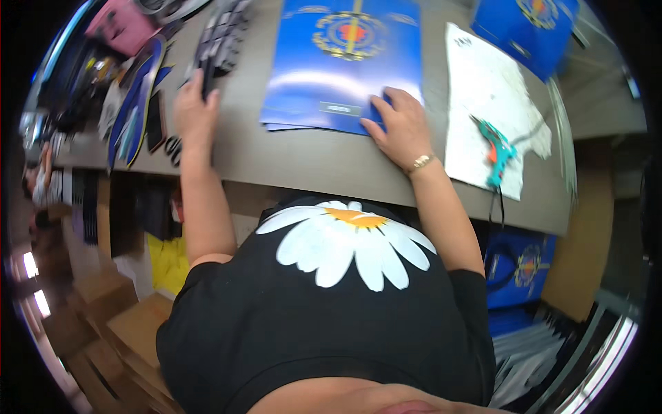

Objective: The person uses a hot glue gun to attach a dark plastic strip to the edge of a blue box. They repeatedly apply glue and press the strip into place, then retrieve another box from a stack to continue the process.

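Observation:
A glossy blue folder with a round gold and red emblem lies on the grey table, and the edge of another sheet peeks out below it. My right hand, a bracelet at its wrist, rests on the folder's lower right corner with thumb and fingers apart. To the left, my left hand is at the near end of a row of black and grey strips. Its thumb and index finger lie on either side of a black strip; the other fingers are partly hidden.
On the right a teal glue gun lies on a ragged white sheet, its cord hanging over the table edge. Behind it is another blue folder. Black scissors, a dark phone and a pink container are at left.

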Demonstrator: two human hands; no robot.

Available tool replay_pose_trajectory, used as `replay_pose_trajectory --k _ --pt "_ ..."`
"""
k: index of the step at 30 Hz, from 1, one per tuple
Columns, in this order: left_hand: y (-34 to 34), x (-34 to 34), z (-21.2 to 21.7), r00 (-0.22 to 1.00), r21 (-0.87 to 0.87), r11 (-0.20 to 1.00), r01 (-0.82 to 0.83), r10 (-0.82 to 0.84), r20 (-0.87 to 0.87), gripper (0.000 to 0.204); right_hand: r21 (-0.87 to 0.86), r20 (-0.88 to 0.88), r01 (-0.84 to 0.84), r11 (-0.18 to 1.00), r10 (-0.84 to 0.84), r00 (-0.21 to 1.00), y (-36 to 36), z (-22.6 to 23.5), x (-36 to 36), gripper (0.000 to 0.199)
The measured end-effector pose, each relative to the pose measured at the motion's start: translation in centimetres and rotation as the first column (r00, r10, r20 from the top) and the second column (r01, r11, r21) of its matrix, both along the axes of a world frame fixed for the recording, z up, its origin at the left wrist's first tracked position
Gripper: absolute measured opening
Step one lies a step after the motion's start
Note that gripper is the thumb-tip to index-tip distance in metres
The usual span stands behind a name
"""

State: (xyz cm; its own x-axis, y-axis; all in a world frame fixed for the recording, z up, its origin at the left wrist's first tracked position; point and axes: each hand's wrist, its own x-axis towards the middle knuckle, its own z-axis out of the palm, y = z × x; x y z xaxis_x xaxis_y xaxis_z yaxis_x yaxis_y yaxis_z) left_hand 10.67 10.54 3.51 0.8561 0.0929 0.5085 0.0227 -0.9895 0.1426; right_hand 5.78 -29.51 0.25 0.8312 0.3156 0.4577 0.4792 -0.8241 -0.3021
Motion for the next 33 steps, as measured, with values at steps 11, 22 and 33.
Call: replay_pose_trajectory --k 11,22,33 --pt "16.1 9.0 -6.2 0.912 -0.226 0.973 0.049 -0.136 -0.387 0.075 -0.157 -0.149 0.042 0.987 -0.065 0.987 -0.7 -0.3 0.0 0.036" --pt "10.7 6.1 -3.0 0.945 -0.53 0.841 -0.111 -0.076 -0.318 0.082 -0.121 -0.112 0.029 0.992 -0.043 0.993 -0.1 -0.8 0.5 0.035" --pt "10.7 4.2 -2.2 0.96 -0.536 0.843 0.032 -0.176 -0.22 0.089 -0.15 -0.179 -0.001 0.989 -0.026 0.984 -0.2 -0.3 0.6 0.039"
